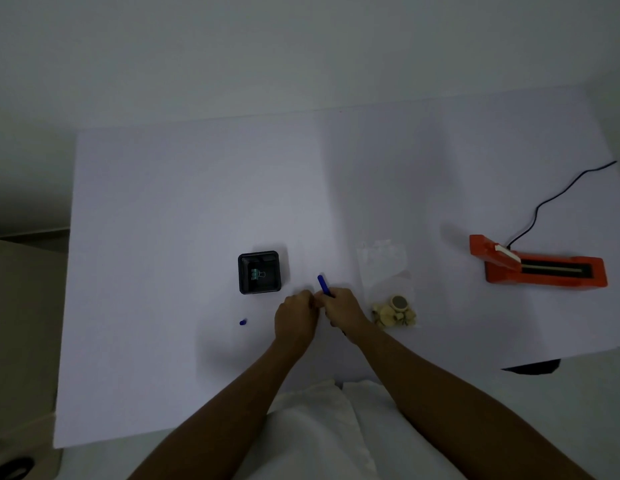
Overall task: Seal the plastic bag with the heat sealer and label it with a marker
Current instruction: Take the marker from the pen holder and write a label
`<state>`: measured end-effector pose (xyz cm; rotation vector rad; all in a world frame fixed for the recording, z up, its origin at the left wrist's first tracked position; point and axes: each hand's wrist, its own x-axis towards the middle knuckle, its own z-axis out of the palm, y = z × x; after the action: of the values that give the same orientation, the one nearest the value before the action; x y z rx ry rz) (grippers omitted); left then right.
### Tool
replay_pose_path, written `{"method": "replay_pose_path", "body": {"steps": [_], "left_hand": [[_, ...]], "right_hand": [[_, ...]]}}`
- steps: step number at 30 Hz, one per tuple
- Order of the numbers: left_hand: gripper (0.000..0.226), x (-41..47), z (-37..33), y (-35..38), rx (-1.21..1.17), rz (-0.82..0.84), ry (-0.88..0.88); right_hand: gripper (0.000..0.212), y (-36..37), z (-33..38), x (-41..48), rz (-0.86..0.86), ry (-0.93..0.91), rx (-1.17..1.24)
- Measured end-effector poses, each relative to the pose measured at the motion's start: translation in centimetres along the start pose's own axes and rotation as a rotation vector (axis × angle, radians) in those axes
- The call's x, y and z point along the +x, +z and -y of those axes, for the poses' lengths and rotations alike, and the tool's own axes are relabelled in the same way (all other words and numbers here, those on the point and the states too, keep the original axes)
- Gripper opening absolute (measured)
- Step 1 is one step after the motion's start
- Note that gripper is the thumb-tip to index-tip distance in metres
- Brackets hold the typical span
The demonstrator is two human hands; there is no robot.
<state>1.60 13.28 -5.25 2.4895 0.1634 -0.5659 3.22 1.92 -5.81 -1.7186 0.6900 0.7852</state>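
Clear plastic bag [383, 268] of pale round pieces: flat on white worktop [163, 202], just right of both hands.
Right hand [343, 311]: grip clamped round slim blue marker [323, 285].
Left hand [296, 317]: fingers curled at the marker's hidden end; what its grip holds, cannot tell.
Small blue cap [243, 322]: loose, to the left.
Orange heat sealer [544, 270]: well apart, to the right.
Step, judged: labelling. The next move calls for the marker tip on the bag film, with the bag steadied.

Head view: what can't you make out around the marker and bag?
Head view, marker tip: hidden under the right hand gripping it.
Head view, left hand: fingers turned under; whether they hold anything is hidden.
Head view, plastic bag: too faint to tell if sealed.
Head view, cord: end lost past the table edge.
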Motion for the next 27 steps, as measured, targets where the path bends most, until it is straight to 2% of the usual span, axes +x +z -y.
{"method": "replay_pose_path", "body": {"steps": [6,10,14,17,20,23,24,27], "left_hand": [[0.017,-0.3,0.9,0.0,-0.108,-0.017,-0.008],[0.015,-0.4,1.3,-0.3,-0.198,-0.042,-0.011],[0.011,-0.5,1.4,-0.9,-0.293,-0.106,0.004],[0.010,-0.5,1.4,-1.0,-0.344,-0.115,0.002],[0.012,-0.4,1.5,-0.9,-0.404,-0.121,-0.017],[0.009,-0.5,1.7,-0.8,-0.464,-0.100,-0.042],[0.008,-0.5,1.8,-0.8,-0.479,-0.092,-0.054],[0.008,-0.4,2.3,-0.6,-0.510,-0.075,-0.102]], "right_hand": [[0.017,0.0,0.4,-0.4,0.073,-0.034,-0.048],[0.017,0.2,0.8,-0.5,0.061,-0.076,-0.075],[0.018,0.3,1.2,-0.9,0.016,-0.153,-0.133],[0.020,0.4,1.5,-1.1,-0.137,-0.290,-0.246],[0.033,0.5,2.6,-1.9,-0.352,-0.331,-0.155],[0.041,0.7,3.4,-2.4,-0.383,-0.321,0.004],[0.048,0.8,3.5,-2.6,-0.386,-0.354,-0.027],[0.082,0.9,3.2,-2.5,-0.432,-0.506,-0.340]]}}
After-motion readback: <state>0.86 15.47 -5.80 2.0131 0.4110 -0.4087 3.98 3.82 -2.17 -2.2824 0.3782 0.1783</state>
